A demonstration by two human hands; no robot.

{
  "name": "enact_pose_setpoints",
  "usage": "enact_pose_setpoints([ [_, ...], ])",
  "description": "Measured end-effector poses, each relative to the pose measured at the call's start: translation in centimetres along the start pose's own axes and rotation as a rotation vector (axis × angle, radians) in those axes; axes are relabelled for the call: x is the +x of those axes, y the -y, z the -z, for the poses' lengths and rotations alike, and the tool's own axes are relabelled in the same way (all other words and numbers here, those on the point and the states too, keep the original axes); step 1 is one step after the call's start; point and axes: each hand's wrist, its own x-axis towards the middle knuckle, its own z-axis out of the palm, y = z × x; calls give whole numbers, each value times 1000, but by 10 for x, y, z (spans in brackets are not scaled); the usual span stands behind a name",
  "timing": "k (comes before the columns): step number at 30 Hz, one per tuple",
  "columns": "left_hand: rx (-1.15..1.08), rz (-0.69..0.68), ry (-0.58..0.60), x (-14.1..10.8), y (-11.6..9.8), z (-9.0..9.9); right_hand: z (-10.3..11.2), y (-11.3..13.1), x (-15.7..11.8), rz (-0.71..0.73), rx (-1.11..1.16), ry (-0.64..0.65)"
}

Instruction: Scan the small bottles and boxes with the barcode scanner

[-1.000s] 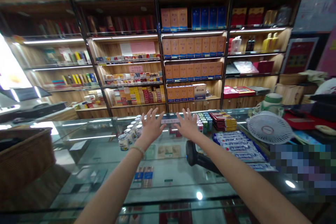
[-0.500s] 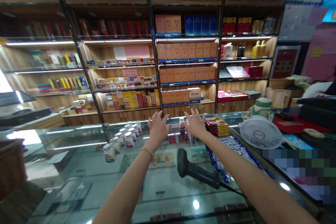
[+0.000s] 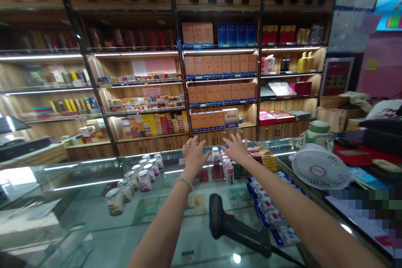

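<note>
My left hand [image 3: 195, 158] reaches over the far part of the glass counter [image 3: 163, 234], fingers spread, nothing in it. My right hand [image 3: 236, 149] is stretched out beside it, also open with the fingers apart. Between the two hands stands a small white-lidded jar [image 3: 215, 156]; neither hand clearly touches it. A row of small pink-and-white containers [image 3: 230, 174] runs below my right hand, partly hidden by it. To the left, white-lidded jars [image 3: 145, 181] stand in two rows. A black handheld barcode scanner [image 3: 235, 231] lies in front, between my forearms.
Blue-and-white packets [image 3: 265, 201] lie partly under my right forearm, with stacked red-and-yellow packs [image 3: 268, 162] behind them. A white fan [image 3: 320, 166] and a green-and-white jug [image 3: 317, 134] stand at the right. Shelves of boxes [image 3: 226, 66] line the back wall.
The view has moved forward and tilted upward, so the counter goods appear larger and lower. Both hands stay outstretched and open. More of the pink-and-white row shows beside my right hand.
</note>
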Motion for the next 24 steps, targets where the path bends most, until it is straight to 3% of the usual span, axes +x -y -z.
enact_pose_setpoints([
  [8,-9,19,83,18,2,-34,-16,-3,20,7,3,56],
  [17,-15,12,160,15,0,-62,-34,6,48,41,7,103],
  [24,-37,4,192,13,-1,-78,-41,6,53,60,13,108],
])
